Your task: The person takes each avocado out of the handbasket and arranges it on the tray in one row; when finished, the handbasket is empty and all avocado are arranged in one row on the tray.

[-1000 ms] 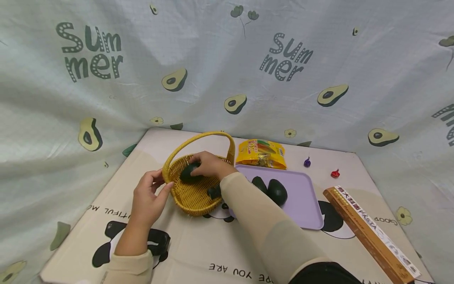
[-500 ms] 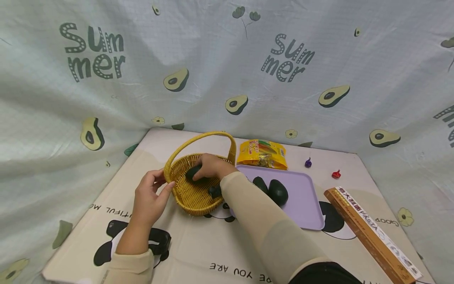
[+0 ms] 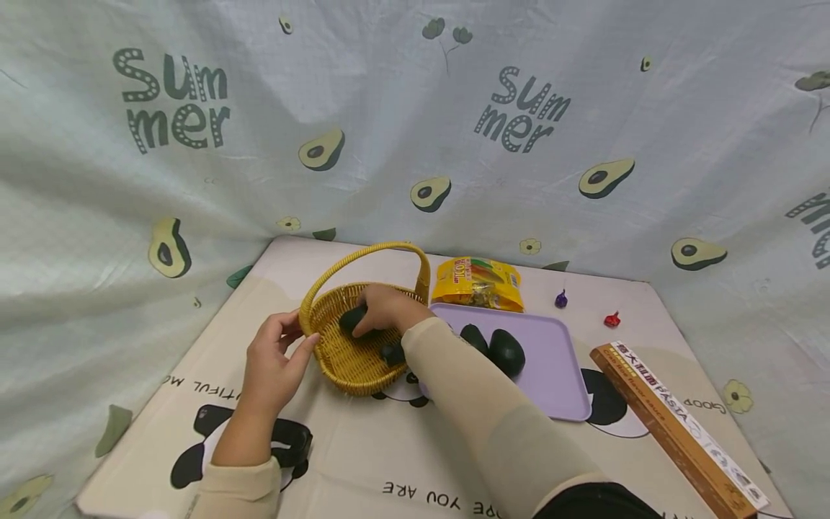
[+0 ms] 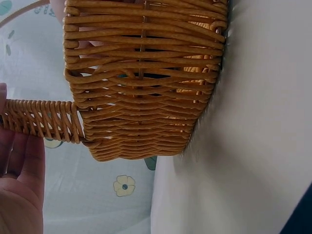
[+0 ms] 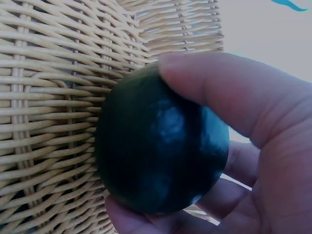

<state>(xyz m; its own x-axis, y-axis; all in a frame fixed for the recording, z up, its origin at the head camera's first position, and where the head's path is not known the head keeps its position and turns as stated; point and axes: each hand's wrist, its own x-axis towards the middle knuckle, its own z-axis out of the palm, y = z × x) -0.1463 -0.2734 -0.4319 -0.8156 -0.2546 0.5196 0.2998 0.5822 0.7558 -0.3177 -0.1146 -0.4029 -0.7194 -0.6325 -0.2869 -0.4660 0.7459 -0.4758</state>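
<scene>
A woven yellow wicker basket (image 3: 353,367) with a tall arched handle stands left of the table's middle. My left hand (image 3: 275,360) holds the foot of the handle at the basket's left side, thumb on one side and fingers on the other. Inside the basket, my right hand (image 3: 389,306) grips a dark green avocado (image 5: 161,146). In the right wrist view the thumb lies over its top and the fingers curl beneath, with the wicker wall right behind. Two more avocados (image 3: 506,353) lie on a lilac tray (image 3: 551,389), partly covered by the right sleeve.
Behind the tray lies a yellow snack bag (image 3: 478,282). A small purple wrapped candy (image 3: 561,298) and a red one (image 3: 612,319) are at the back right. A long brown pasta box (image 3: 674,425) slants along the right side. A printed cloth (image 3: 389,86) hangs behind the table.
My right hand has shifted slightly to the right inside the basket with the avocado, then stays nearly still. The left hand keeps its hold on the handle.
</scene>
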